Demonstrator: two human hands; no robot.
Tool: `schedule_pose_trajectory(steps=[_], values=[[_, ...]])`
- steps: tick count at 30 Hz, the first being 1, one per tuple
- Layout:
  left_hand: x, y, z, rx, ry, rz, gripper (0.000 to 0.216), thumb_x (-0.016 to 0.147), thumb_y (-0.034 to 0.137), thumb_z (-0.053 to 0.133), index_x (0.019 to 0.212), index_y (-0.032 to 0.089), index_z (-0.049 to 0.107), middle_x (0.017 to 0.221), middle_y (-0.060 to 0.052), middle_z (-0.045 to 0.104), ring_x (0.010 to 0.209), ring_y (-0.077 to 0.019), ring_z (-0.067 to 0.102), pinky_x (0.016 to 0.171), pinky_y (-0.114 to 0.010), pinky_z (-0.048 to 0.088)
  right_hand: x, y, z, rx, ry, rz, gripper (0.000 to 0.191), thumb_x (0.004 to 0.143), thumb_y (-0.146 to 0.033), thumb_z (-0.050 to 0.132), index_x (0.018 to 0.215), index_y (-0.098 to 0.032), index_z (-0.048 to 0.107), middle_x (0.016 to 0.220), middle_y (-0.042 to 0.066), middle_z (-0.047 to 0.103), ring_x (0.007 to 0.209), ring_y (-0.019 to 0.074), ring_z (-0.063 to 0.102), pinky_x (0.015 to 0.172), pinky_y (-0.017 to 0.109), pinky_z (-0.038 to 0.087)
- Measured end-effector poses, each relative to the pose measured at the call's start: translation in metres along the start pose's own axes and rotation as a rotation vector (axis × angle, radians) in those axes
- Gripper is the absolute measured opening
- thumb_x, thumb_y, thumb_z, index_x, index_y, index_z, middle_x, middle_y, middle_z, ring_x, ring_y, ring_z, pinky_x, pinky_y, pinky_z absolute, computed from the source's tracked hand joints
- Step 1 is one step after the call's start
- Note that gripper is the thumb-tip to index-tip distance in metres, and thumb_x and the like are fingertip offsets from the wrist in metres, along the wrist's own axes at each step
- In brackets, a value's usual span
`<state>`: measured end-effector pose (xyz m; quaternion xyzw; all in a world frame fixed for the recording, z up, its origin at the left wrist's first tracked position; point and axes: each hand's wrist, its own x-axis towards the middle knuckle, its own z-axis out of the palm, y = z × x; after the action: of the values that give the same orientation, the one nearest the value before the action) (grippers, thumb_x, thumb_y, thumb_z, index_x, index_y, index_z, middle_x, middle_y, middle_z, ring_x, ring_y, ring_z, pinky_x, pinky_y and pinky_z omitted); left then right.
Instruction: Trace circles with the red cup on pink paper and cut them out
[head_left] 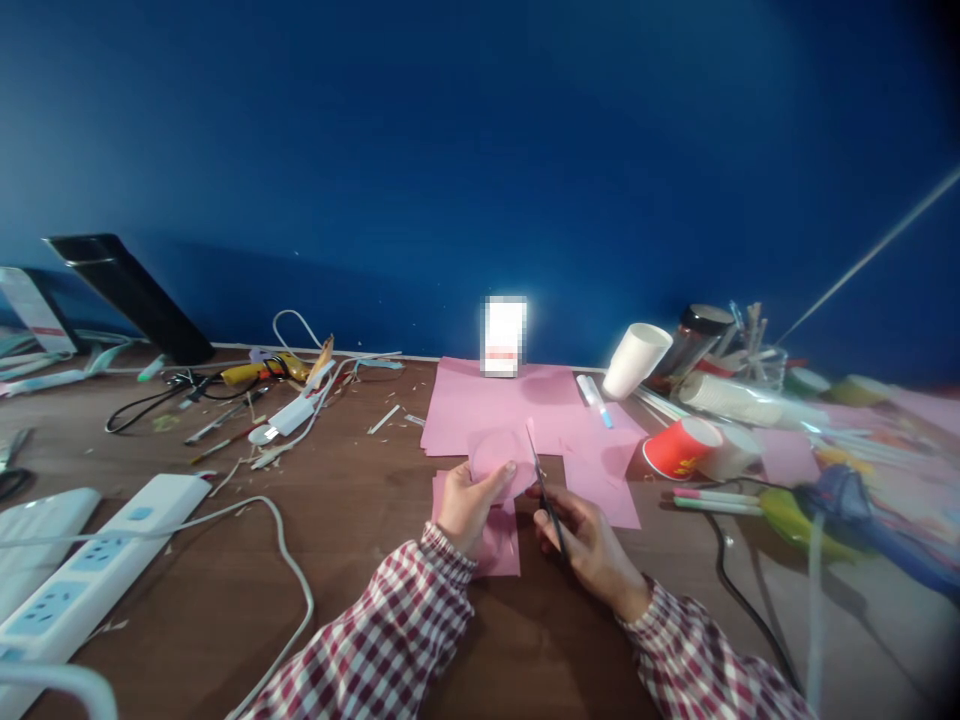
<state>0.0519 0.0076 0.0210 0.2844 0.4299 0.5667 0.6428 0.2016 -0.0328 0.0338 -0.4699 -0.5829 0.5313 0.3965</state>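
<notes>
My left hand (pixel 471 502) pinches a small piece of pink paper (pixel 496 455) with a rounded outline, its thumb lying on top. In my right hand (pixel 592 548) is a pair of dark scissors (pixel 550 500), with the blades pointing up and away beside the paper's right edge. Whether the blades touch the paper I cannot tell. Under and below my left hand lies another pink paper piece (pixel 504 560). Farther back, a large pink sheet (pixel 457 400) and a smaller pink piece (pixel 622 500) lie on the brown table.
On the right stand or lie a white paper cup (pixel 637 358), a red paper cup (pixel 679 448), a dark-lidded jar (pixel 701 335) and markers (pixel 595 400). At left are a white power strip (pixel 112 560), a cable (pixel 289 550) and a yellow tool (pixel 262 370). A blue wall (pixel 375 200) rises behind.
</notes>
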Motion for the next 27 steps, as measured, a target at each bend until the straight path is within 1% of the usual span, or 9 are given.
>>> schedule_pose_trajectory(steps=[6, 9, 13, 20, 27], values=[[-0.0003, 0.0021, -0.0002, 0.041, 0.031, -0.005, 0.039, 0.058, 0.036, 0.081, 0.083, 0.008, 0.07, 0.071, -0.009, 0.07, 0.059, -0.0138, 0.062, 0.05, -0.021, 0.045, -0.0007, -0.0014, -0.0009, -0.019, -0.003, 0.007, 0.035, 0.085, -0.042, 0.056, 0.105, -0.013, 0.057, 0.062, -0.002, 0.049, 0.054, 0.0101, 0.046, 0.05, 0.022, 0.038], [-0.0006, 0.0031, 0.0, 0.028, 0.025, -0.006, 0.04, 0.057, 0.035, 0.081, 0.085, 0.008, 0.07, 0.075, -0.01, 0.071, 0.063, -0.0153, 0.064, 0.054, -0.022, 0.048, 0.0002, -0.0011, -0.0011, -0.014, -0.004, 0.006, 0.036, 0.085, -0.042, 0.056, 0.106, -0.013, 0.056, 0.062, -0.002, 0.049, 0.055, 0.0104, 0.046, 0.051, 0.022, 0.039], [0.0008, 0.0021, -0.0007, 0.022, 0.016, -0.003, 0.039, 0.057, 0.034, 0.081, 0.083, 0.007, 0.07, 0.073, -0.01, 0.071, 0.062, -0.0155, 0.064, 0.055, -0.023, 0.048, 0.0004, 0.0003, -0.0022, -0.004, -0.002, 0.025, 0.039, 0.083, -0.043, 0.057, 0.107, -0.013, 0.056, 0.061, -0.003, 0.049, 0.055, 0.0107, 0.046, 0.051, 0.023, 0.039], [0.0056, -0.0043, -0.0045, -0.037, -0.031, -0.005, 0.039, 0.058, 0.032, 0.081, 0.086, 0.008, 0.07, 0.077, -0.011, 0.071, 0.069, -0.0187, 0.065, 0.067, -0.029, 0.051, -0.0006, 0.003, -0.0044, 0.006, -0.006, 0.046, 0.042, 0.083, -0.043, 0.058, 0.109, -0.012, 0.056, 0.061, -0.003, 0.048, 0.054, 0.0099, 0.045, 0.05, 0.022, 0.037], [0.0054, -0.0036, -0.0048, -0.04, -0.032, -0.009, 0.036, 0.059, 0.03, 0.08, 0.085, 0.008, 0.07, 0.077, -0.011, 0.071, 0.068, -0.0181, 0.065, 0.065, -0.027, 0.051, -0.0006, 0.0044, -0.0043, 0.014, -0.007, 0.06, 0.042, 0.082, -0.044, 0.058, 0.11, -0.012, 0.056, 0.063, -0.002, 0.05, 0.054, 0.0098, 0.047, 0.051, 0.022, 0.04]])
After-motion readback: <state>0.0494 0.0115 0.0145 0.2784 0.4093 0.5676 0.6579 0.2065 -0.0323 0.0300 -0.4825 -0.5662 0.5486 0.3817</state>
